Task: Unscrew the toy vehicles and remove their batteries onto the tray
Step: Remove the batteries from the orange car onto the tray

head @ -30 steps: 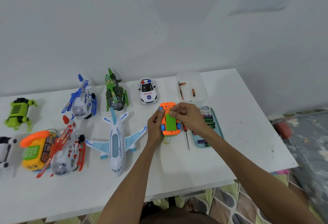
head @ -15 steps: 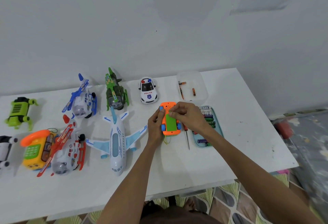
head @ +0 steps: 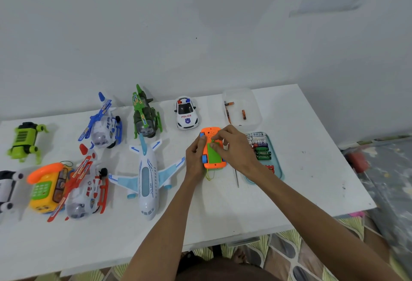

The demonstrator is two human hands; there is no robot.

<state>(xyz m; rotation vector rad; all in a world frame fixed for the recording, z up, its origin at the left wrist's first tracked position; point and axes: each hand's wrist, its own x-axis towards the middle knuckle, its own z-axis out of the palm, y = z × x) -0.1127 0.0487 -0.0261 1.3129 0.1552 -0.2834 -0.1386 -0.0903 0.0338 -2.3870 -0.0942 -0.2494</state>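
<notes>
White table [head: 312, 147] bears orange toy [head: 211, 133], lengthwise toward wall [head: 200, 35].

You can read POLICE in red on the bonnet of the white toy car [head: 186, 113]. Along the fuselage of the white airplane [head: 146, 176] runs lettering that looks like FLIGHT. The labels on the batteries [head: 259, 147] in the tray [head: 276, 162] are too small for you to read.
</notes>
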